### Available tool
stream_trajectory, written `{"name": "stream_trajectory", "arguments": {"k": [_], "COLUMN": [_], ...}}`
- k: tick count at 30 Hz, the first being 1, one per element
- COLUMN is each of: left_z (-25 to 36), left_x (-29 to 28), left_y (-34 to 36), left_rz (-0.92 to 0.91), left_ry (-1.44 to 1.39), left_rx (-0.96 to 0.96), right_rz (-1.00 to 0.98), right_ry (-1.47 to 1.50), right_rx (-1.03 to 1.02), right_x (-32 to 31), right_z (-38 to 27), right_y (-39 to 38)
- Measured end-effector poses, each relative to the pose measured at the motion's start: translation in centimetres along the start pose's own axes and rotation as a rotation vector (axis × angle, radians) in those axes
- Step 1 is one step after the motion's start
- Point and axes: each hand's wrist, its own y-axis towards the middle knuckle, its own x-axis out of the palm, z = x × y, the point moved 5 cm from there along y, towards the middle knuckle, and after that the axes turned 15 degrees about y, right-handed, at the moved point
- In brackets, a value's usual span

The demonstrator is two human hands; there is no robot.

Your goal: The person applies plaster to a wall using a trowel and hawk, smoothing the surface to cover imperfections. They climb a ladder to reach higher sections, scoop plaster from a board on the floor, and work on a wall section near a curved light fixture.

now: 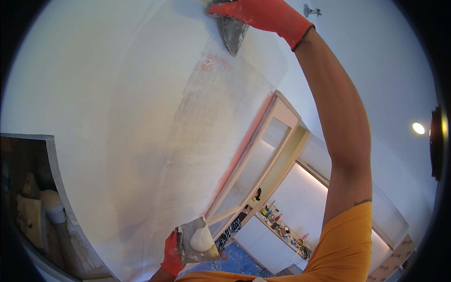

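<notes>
My right hand (260, 19), in a red glove, is raised high and grips a grey metal spreader (231, 37) against the white wall (94, 94), above a greyish band of smeared filler (188, 108) with small pinkish patches. My left hand (173, 251), also gloved in red, holds a metal plate (188, 239) low in the view, with a mound of white compound (201, 238) on it. The spreader's handle is hidden under my right hand's fingers.
A pink-edged wooden door frame (277, 108) borders the wall. Beyond are a cluttered counter (282, 228) and blue floor covering (244, 258). A dark opening at left shows a basin (28, 216). A small fixture (312, 10) and lit lamp (418, 128) sit high at right.
</notes>
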Motion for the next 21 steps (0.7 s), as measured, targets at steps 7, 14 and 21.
{"name": "stream_trajectory", "arguments": {"k": [7, 14, 21], "left_z": [6.5, 2.8, 3.8], "left_x": [0.3, 0.4, 0.3], "left_y": [0.0, 0.0, 0.1], "left_rz": [-0.081, -0.084, -0.169], "left_ry": [-0.138, -0.114, -0.304], "left_rx": [-0.096, -0.112, -0.251], "right_rz": [0.034, 0.184, 0.547], "right_ry": [-0.031, -0.051, 0.16], "right_rx": [-0.121, -0.171, 0.145], "right_x": [-1.9, -10.1, -15.0], "right_z": [-6.1, -5.2, 6.6], "right_y": [3.0, -1.1, -17.3]}}
